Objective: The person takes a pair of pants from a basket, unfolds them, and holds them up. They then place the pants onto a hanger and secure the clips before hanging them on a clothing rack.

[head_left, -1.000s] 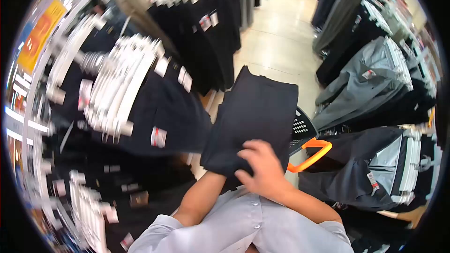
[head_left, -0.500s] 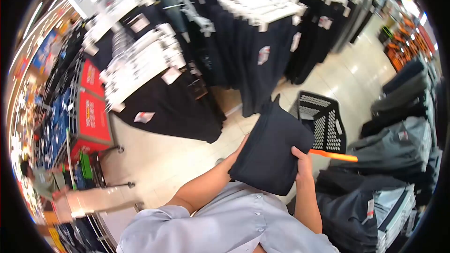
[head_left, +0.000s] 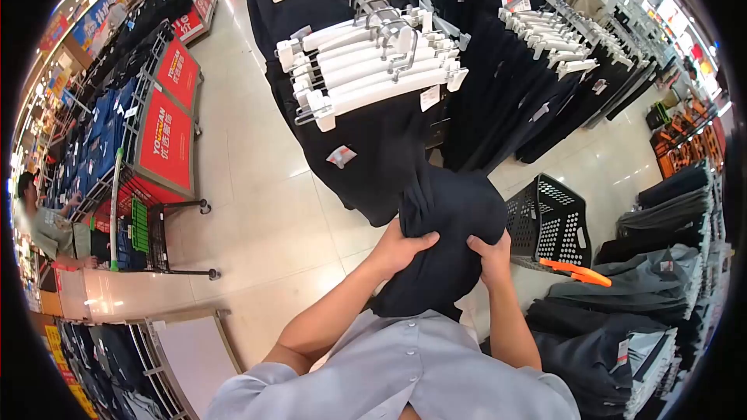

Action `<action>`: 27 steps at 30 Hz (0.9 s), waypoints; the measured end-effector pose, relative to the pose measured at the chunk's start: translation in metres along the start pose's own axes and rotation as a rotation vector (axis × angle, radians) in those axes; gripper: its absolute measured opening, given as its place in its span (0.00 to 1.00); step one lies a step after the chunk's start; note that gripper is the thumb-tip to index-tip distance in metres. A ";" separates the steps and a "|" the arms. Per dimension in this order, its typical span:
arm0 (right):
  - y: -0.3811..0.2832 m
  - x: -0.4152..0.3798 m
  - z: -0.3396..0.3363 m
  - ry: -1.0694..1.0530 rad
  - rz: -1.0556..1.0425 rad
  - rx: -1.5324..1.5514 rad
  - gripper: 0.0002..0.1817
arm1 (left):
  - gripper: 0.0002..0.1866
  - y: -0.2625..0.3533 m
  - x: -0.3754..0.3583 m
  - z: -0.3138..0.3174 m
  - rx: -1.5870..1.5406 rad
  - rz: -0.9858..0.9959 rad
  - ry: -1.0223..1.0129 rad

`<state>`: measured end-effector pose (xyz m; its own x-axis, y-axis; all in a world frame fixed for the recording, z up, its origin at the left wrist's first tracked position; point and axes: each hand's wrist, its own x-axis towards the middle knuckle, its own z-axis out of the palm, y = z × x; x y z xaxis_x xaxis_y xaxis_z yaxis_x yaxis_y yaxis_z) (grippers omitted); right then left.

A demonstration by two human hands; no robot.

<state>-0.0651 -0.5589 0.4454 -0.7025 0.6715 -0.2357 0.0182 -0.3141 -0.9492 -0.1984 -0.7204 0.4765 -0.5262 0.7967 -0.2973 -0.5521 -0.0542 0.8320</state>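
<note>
A folded dark garment is held in front of my grey shirt, between both hands. My left hand grips its left side, with the thumb on top and the fingers hidden underneath. On the right edge my right hand pinches the cloth, thumb uppermost. Just beyond the garment, dark trousers hang from white clip hangers, and the held cloth overlaps their lower part. To the right of my right hand is a black basket with an orange handle.
More trousers hang on racks ahead. Folded and hanging garments line the right side. At the left are red sign panels, a shopping cart and another person. Pale tiled floor lies between.
The view has turned leftward, so the hanger rack now stands straight ahead. My left hand has come onto the garment's near face with its thumb visible, and the cloth looks more bunched.
</note>
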 end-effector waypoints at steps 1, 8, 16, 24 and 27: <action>-0.003 0.000 0.006 -0.018 0.000 0.027 0.30 | 0.26 0.001 -0.005 -0.003 0.070 0.053 0.044; -0.049 0.011 0.027 0.074 -0.009 0.155 0.22 | 0.27 0.016 -0.010 0.001 0.136 0.133 -0.170; -0.048 0.021 0.021 0.217 0.019 0.216 0.20 | 0.32 -0.003 -0.008 -0.001 -0.487 -0.149 -0.189; -0.040 0.014 0.016 0.250 0.115 0.246 0.22 | 0.29 -0.023 -0.017 0.006 -0.452 -0.287 -0.063; -0.036 0.009 0.009 0.187 0.189 0.236 0.21 | 0.31 -0.021 -0.023 0.020 -0.309 -0.182 -0.016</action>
<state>-0.0785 -0.5471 0.4791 -0.5599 0.6912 -0.4569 -0.0449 -0.5760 -0.8162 -0.1616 -0.7258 0.4754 -0.3930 0.8189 -0.4182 -0.8063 -0.0882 0.5849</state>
